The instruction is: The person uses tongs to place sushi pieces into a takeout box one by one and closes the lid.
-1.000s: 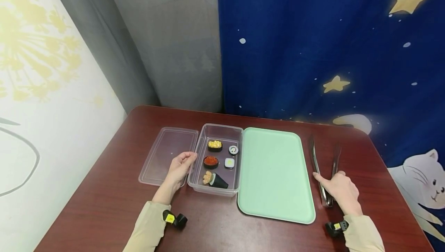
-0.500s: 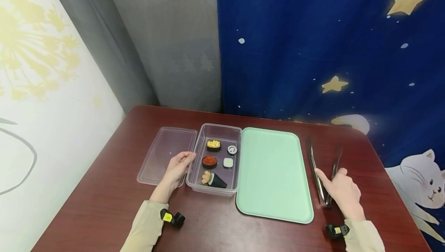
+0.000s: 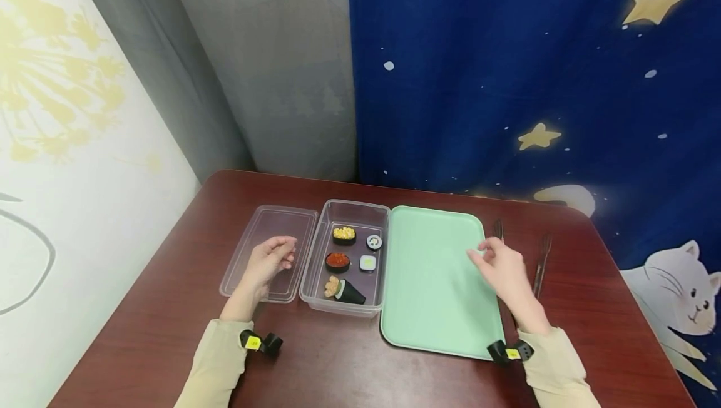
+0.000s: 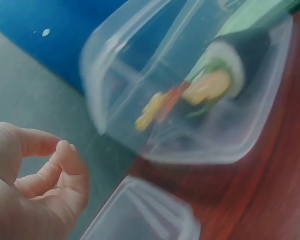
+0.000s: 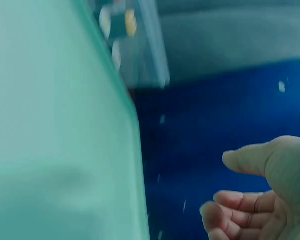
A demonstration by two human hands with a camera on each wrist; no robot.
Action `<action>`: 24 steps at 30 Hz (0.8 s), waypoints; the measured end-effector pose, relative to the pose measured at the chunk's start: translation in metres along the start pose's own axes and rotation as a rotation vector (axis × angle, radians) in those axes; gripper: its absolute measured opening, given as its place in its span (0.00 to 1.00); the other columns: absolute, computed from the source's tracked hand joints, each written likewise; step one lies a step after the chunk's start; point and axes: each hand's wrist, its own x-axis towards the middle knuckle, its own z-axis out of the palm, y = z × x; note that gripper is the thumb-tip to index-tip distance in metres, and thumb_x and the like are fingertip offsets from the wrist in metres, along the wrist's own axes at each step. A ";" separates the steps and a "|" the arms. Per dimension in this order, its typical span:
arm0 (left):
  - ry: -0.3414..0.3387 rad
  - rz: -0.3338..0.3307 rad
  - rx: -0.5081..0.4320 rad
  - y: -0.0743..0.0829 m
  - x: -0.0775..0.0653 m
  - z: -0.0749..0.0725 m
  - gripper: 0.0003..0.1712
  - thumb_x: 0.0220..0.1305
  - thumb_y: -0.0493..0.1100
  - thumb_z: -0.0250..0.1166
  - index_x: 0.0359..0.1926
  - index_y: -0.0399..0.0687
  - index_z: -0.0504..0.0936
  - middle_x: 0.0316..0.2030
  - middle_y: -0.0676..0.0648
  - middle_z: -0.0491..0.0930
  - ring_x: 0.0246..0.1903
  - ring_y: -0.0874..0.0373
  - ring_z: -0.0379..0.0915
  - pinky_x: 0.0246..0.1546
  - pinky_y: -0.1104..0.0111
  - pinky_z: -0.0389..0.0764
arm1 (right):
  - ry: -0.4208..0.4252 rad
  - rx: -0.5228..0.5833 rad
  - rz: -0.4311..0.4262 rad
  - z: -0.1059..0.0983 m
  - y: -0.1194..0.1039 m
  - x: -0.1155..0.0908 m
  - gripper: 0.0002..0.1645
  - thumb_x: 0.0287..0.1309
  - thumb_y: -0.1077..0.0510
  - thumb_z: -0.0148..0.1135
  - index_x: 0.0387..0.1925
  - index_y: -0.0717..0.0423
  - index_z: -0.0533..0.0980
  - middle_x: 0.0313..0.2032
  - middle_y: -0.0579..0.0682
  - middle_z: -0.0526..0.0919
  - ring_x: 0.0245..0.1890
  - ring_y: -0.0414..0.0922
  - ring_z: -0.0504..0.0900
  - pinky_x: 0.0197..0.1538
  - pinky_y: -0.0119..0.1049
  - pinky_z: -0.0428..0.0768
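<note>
My left hand (image 3: 270, 263) hovers over the clear plastic lid (image 3: 286, 223), fingers loosely curled; the left wrist view shows thumb and fingertips close together around nothing. Right of it sits a clear plastic box (image 3: 340, 310) with several sushi pieces: corn-topped sushi (image 3: 344, 235), red roe sushi (image 3: 338, 262), a cone hand roll (image 3: 350, 293), a small round roll (image 3: 374, 242) and a white square piece (image 3: 368, 263). Above the right edge of the green tray (image 3: 434, 283) is my right hand (image 3: 503, 270), thumb and fingers apart, holding nothing. Metal tongs (image 3: 542, 264) lie partly hidden behind that forearm.
Box and tray stand side by side on the dark red table (image 3: 338, 364), the lid flat at the box's left. A blue star-patterned curtain (image 3: 439, 82) and a grey curtain (image 3: 270, 70) hang behind the table's far edge.
My right hand has left the tongs and moved left and up over the tray's edge. The left hand has let go of the box's left rim and drawn back left.
</note>
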 end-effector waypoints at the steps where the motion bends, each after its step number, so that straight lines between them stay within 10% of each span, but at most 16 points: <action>1: 0.007 0.004 0.003 0.001 0.001 -0.004 0.16 0.66 0.33 0.55 0.50 0.22 0.69 0.27 0.51 0.75 0.23 0.67 0.69 0.23 0.78 0.73 | -0.016 0.024 -0.021 0.004 -0.008 0.005 0.14 0.57 0.55 0.64 0.34 0.63 0.74 0.22 0.51 0.78 0.24 0.47 0.77 0.29 0.40 0.72; 16: 0.200 0.039 0.356 0.009 0.008 -0.080 0.21 0.68 0.39 0.54 0.57 0.29 0.69 0.46 0.34 0.77 0.35 0.63 0.78 0.39 0.74 0.78 | -0.306 0.230 -0.431 0.081 -0.136 0.059 0.13 0.55 0.57 0.65 0.38 0.61 0.76 0.32 0.53 0.81 0.31 0.45 0.81 0.36 0.37 0.78; 24: 0.283 0.023 0.527 0.004 0.014 -0.098 0.21 0.68 0.40 0.54 0.58 0.34 0.71 0.54 0.32 0.73 0.49 0.47 0.72 0.43 0.70 0.72 | -0.477 0.402 -0.340 0.134 -0.204 0.065 0.21 0.59 0.54 0.61 0.51 0.61 0.75 0.47 0.57 0.81 0.45 0.47 0.81 0.46 0.35 0.78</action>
